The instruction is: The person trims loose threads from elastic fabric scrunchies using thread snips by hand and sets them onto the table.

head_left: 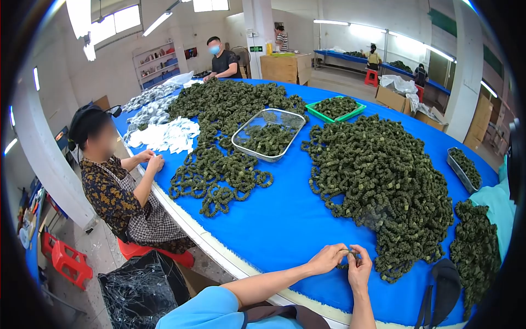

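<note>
Over the blue cloth at the near table edge, my left hand (329,259) and my right hand (359,267) come together. Both have their fingertips pinched on a small dark green ring-shaped band (343,266), mostly hidden by the fingers. It looks like the bands in the large pile (383,186) just beyond my hands, which have a ridged, bead-like texture. More such bands (475,247) lie in a heap to my right. A black cap-like object (445,288) with straps rests to the right of my right hand.
Wire baskets (268,158) (464,178) and a green tray (335,119) hold bands. A person (118,181) sits at the left, another (224,63) at the far end. White pieces (172,136) lie at the left. A black bin (143,285) and red stools (71,260) stand below.
</note>
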A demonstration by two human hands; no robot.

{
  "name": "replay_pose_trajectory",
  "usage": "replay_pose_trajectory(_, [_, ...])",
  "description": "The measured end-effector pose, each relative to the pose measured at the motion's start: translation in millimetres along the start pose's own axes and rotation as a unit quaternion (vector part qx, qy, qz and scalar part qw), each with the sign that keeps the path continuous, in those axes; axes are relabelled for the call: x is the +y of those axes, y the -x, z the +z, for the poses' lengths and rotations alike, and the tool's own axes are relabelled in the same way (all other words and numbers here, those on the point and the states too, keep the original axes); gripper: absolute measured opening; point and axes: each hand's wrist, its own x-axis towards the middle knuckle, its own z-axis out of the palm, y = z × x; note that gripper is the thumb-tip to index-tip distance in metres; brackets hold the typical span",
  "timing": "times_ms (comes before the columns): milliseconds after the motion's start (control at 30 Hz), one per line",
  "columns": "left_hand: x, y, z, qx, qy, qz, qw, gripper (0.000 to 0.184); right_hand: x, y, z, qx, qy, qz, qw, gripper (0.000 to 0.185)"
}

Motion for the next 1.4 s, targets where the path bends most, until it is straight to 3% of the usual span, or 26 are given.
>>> replay_pose_trajectory(133, [-1.0, 1.0, -0.1, 0.007, -0.033, 0.018, 0.999, 0.024, -5.0, 0.8, -0.8, -0.028, 0.068, -0.045, 0.996, 0.021])
replay_pose_trajectory(333, [-14.4, -3.6, 0.7, -0.019, 0.008, -0.001, 1.000, 0.020, -11.4, 1.1, -5.1, -0.046, 0.096, -0.006, 0.994, 0.020])
replay_pose_trajectory(467, [-2.1, -3.7, -2.9, -0.064, 0.219, -0.128, 0.965, 0.024, -5.2, -1.0, -11.8, -0.048, 0.131, -0.030, 0.990, 0.018])
replay_pose_trajectory(667, [2.0, -3.1, -3.8, -0.046, 0.285, -0.108, 0.951, 0.042, -3.1, -1.7, -11.8, -0.020, 0.142, -0.026, 0.989, 0.015])
replay_pose_trajectory(833, [1.4, -5.2, -5.3, -0.076, 0.293, -0.090, 0.949, 0.051, 3.6, -2.2, -13.9, -0.028, -0.026, 0.059, 0.998, 0.009])
replay_pose_trajectory(967, [2.6, -4.1, -8.2, -0.110, 0.292, -0.083, 0.946, 0.054, -20.9, -4.3, -11.9, -0.126, -0.182, 0.121, 0.968, 0.006])
replay_pose_trajectory(1167, [-4.8, -7.5, -2.1, -0.131, 0.378, -0.124, 0.908, 0.053, 7.3, -4.0, -14.1, -0.104, -0.121, 0.075, 0.984, 0.004])
replay_pose_trajectory(1300, [0.5, -7.6, 4.0, -0.146, 0.381, -0.149, 0.901, 0.052, 29.7, -10.2, -24.2, 0.060, -0.020, 0.002, 0.998, 0.005])
replay_pose_trajectory(1400, [-3.3, -7.1, 2.8, -0.131, 0.370, -0.122, 0.912, 0.051, 16.4, -9.6, -26.9, 0.017, -0.043, 0.081, 0.996, 0.007])
